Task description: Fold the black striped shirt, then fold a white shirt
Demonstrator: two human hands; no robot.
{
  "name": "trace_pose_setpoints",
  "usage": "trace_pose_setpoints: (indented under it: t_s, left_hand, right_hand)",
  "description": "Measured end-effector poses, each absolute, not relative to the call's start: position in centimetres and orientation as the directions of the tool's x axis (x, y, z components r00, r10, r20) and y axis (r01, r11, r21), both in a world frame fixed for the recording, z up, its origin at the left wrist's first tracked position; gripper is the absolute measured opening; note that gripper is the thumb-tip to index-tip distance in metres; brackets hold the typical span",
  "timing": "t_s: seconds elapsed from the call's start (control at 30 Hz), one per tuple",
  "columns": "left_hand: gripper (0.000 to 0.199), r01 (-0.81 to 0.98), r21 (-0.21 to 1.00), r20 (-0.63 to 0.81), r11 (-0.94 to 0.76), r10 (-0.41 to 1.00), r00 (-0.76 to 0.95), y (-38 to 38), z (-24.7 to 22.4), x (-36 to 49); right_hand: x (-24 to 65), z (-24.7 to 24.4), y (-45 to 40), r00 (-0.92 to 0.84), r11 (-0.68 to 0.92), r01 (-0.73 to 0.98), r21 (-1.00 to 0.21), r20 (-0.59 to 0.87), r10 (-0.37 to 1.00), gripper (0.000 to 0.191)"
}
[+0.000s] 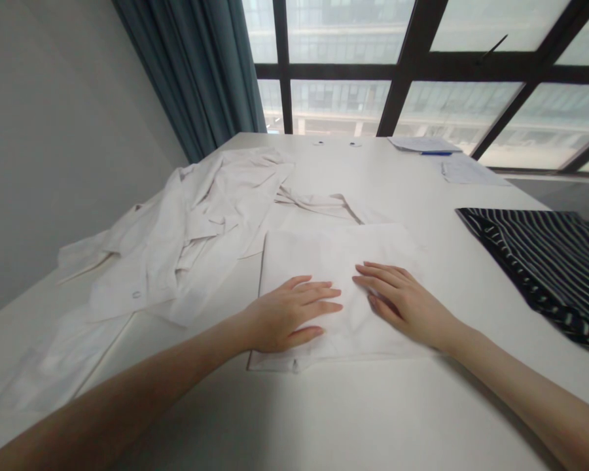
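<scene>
A white garment (pixel 319 255), folded into a rough rectangle, lies on the white table (pixel 324 418) in front of me. My left hand (pixel 289 314) rests flat on its left half with the fingers spread. On the right half lies my right hand (pixel 402 301), palm down, its fingers stretched toward the left. Neither hand grips the cloth. A strip of white fabric (pixel 319 204) extends behind the folded garment's far edge. I cannot tell whether it belongs to the same piece.
Crumpled white clothing (pixel 216 209) covers the table's left side, and a thin clear plastic sheet or bag (pixel 53 360) lies nearer. A black striped cloth (pixel 554 261) lies at the right. Papers (pixel 422 143) and a blue pen (pixel 436 154) lie by the window, beside a blue curtain (pixel 211 72).
</scene>
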State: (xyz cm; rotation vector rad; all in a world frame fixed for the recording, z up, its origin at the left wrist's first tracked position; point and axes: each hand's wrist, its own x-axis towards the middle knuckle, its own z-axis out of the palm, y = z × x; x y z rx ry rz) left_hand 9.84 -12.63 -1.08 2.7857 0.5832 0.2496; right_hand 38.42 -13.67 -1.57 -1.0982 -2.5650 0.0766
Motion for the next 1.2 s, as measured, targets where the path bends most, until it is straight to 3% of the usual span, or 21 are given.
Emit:
trace_pose_setpoints:
  t_s: [1.2]
  left_hand:
    - [0.040, 0.399, 0.267, 0.209, -0.877, 0.457, 0.865, -12.51, -1.68, 10.05]
  right_hand:
    - [38.65, -1.92, -13.53, -0.643, 0.701, 0.685, -0.197, 0.287, 0.710, 0.040]
